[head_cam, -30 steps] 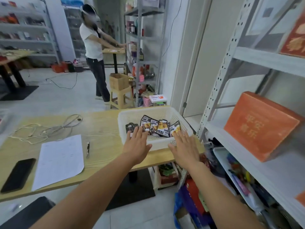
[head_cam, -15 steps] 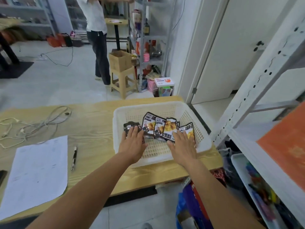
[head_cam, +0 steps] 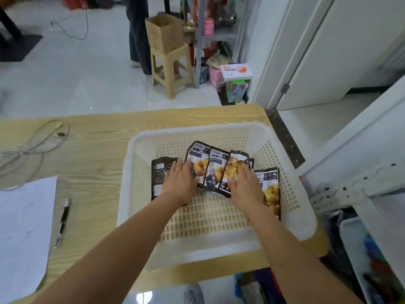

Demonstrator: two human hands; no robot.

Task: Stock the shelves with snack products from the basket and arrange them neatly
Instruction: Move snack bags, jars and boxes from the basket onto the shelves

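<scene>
A white perforated basket [head_cam: 291,185] stands on the right end of a wooden table [head_cam: 105,145]. Several black snack packets with yellow pictures [head_cam: 215,166] lie fanned across its floor. My left hand [head_cam: 179,181] rests flat on the leftmost dark packet [head_cam: 158,174], fingers fairly straight. My right hand [head_cam: 245,185] lies flat over the packets on the right, covering part of the outermost one [head_cam: 271,189]. Neither hand visibly grips a packet. The white metal shelf frame [head_cam: 350,187] rises at the right edge.
On the table to the left lie a sheet of paper [head_cam: 22,227], a pen [head_cam: 63,218] and a coiled cable [head_cam: 32,145]. Beyond the table stand a stool with a cardboard box [head_cam: 164,34], a person's legs [head_cam: 138,36] and another rack. Clutter fills the low bins at right.
Both hands moved forward from above the basket's near rim down onto the packets. The view tilted downward and came closer to the basket.
</scene>
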